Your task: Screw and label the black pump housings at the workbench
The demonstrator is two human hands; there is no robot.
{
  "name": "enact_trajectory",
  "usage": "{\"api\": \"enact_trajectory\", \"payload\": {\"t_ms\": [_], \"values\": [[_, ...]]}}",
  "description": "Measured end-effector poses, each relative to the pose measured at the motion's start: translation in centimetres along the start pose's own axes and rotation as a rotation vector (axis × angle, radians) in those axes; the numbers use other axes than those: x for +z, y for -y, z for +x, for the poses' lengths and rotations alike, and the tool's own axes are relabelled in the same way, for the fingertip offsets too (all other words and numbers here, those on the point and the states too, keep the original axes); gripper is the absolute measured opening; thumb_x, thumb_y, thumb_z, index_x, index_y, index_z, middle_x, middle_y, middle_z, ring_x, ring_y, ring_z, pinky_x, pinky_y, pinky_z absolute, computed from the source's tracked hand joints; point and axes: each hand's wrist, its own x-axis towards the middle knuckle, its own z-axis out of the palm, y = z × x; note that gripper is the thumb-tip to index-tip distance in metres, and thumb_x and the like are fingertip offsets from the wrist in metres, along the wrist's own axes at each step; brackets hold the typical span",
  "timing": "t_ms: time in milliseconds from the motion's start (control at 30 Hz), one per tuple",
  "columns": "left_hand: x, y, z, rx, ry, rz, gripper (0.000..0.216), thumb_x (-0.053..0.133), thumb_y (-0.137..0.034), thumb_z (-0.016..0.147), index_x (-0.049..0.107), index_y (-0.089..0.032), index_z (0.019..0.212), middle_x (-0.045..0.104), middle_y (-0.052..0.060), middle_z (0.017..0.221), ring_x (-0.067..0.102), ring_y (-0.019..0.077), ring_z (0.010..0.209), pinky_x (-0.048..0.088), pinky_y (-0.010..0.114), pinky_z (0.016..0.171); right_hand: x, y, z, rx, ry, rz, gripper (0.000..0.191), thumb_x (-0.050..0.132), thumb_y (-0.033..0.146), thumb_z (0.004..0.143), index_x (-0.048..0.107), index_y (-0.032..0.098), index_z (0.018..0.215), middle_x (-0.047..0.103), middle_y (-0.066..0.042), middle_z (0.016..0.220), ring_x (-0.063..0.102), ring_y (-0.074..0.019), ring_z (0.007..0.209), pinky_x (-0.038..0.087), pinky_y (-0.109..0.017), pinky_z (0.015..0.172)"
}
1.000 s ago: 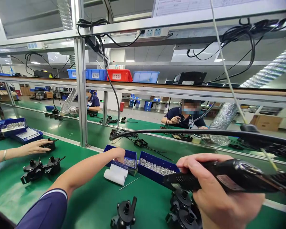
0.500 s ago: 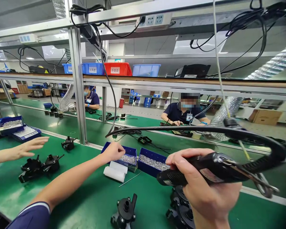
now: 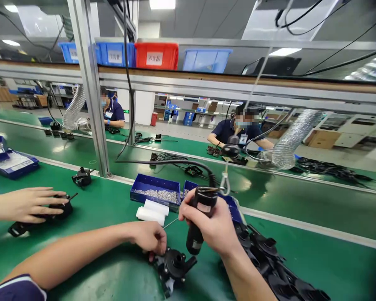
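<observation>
My right hand (image 3: 211,221) is wrapped round a black corded electric screwdriver (image 3: 203,207), which points down over the bench. Its lower end is just right of a black pump housing (image 3: 175,263) with a round stub and a side spout. At that housing's upper left edge is my left hand (image 3: 150,237), fingers pinched together; what they hold is too small or hidden to make out. Behind my hands stand a blue bin of small screws (image 3: 158,194) and a second blue bin (image 3: 233,209), partly covered by my right hand. White rolls (image 3: 152,213) lie in front of the first bin.
More black housings (image 3: 275,267) are grouped at my right. From the left, another person's hand (image 3: 34,205) reaches over further housings. A metal post (image 3: 92,92) rises behind the bench, and a hanging cord with a metal hook (image 3: 225,184) is near the screwdriver. Two people sit opposite.
My left hand has moved from the screw bin down to the pump housing. My right hand has swung the screwdriver upright and leftward. The view has tilted down; the other person's hand is over the housings.
</observation>
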Motion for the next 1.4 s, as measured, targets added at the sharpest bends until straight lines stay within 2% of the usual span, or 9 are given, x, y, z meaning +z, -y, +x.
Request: {"api": "enact_trajectory", "payload": {"t_ms": [200,433,633,733,867,1000,1267,1333,1400], "values": [[0.2,1.0,2.0,-0.061,0.143,-0.140,0.018,0.071,-0.015,0.067,0.066,-0.021,0.084,0.062,-0.003,0.067,0.059,0.0145,0.052,0.043,0.019,0.045,0.0,1.6,-1.4,-0.194,-0.154,0.215,0.012,0.080,0.019,0.097,0.069,0.024,0.096,0.069,0.001,0.077,0.069,-0.0172,0.066,0.056,-0.026,0.060],[0.4,0.5,1.7,-0.074,0.177,-0.219,0.008,0.067,-0.015,0.086,0.063,-0.020,0.082,0.059,-0.002,0.068,0.053,0.0129,0.049,0.037,0.019,0.046,1.3,0.2,-2.3,-0.124,-0.004,0.256,0.012,0.078,0.020,0.102,0.067,0.024,0.103,0.066,0.001,0.078,0.068,-0.0174,0.068,0.056,-0.026,0.060],[0.0,-0.1,1.2,-0.066,0.189,-0.243,0.014,0.060,-0.009,0.090,0.065,-0.018,0.082,0.061,-0.002,0.068,0.058,0.0132,0.053,0.044,0.022,0.053,1.2,0.1,-2.4,-0.118,0.050,0.248,0.012,0.075,0.018,0.105,0.065,0.025,0.106,0.068,0.001,0.084,0.070,-0.0166,0.072,0.059,-0.027,0.065],[-0.7,0.0,1.1,-0.059,0.226,-0.235,0.011,0.076,-0.011,0.081,0.072,-0.018,0.088,0.070,-0.001,0.076,0.067,0.0150,0.066,0.045,0.022,0.058,1.3,0.4,-2.5,-0.123,0.059,0.248,0.012,0.075,0.017,0.105,0.066,0.025,0.108,0.068,0.000,0.084,0.071,-0.0171,0.072,0.059,-0.027,0.064],[-0.6,0.0,0.9,-0.048,0.211,-0.257,0.054,0.108,-0.025,0.045,0.075,-0.020,0.088,0.075,-0.003,0.084,0.069,0.0170,0.082,0.052,0.024,0.069,1.4,0.5,-2.5,-0.099,0.038,0.250,0.013,0.077,0.017,0.103,0.067,0.025,0.106,0.068,0.000,0.082,0.069,-0.0179,0.070,0.059,-0.029,0.063],[0.5,-0.3,1.1,-0.095,0.147,-0.293,0.076,0.112,-0.041,0.018,0.072,-0.019,0.079,0.072,-0.003,0.078,0.065,0.0179,0.080,0.052,0.026,0.067,1.5,0.7,-2.5,-0.088,0.048,0.257,0.013,0.076,0.018,0.103,0.068,0.026,0.107,0.070,0.000,0.083,0.071,-0.0191,0.070,0.059,-0.029,0.061],[1.1,-0.9,1.3,-0.096,0.131,-0.280,0.081,0.111,-0.042,0.018,0.062,-0.020,0.079,0.066,-0.005,0.073,0.063,0.0167,0.074,0.053,0.027,0.061,1.9,0.1,-2.0,-0.126,-0.096,0.261,0.013,0.079,0.017,0.101,0.069,0.024,0.101,0.068,0.001,0.079,0.068,-0.0178,0.067,0.056,-0.029,0.061],[1.0,-1.1,1.2,-0.088,0.155,-0.265,0.082,0.111,-0.041,0.020,0.059,-0.021,0.080,0.065,-0.006,0.073,0.063,0.0174,0.075,0.054,0.028,0.062,1.8,-0.1,-1.7,-0.090,-0.075,0.263,0.012,0.080,0.018,0.101,0.070,0.025,0.102,0.069,0.001,0.080,0.070,-0.0181,0.069,0.055,-0.029,0.061],[0.9,-1.3,0.9,-0.050,0.159,-0.218,0.076,0.111,-0.042,0.029,0.059,-0.021,0.081,0.062,-0.007,0.073,0.061,0.0168,0.075,0.052,0.028,0.061,1.5,-0.1,-1.4,-0.063,0.045,0.324,0.014,0.082,0.021,0.100,0.069,0.025,0.103,0.069,0.001,0.080,0.070,-0.0181,0.069,0.056,-0.030,0.063]]}}
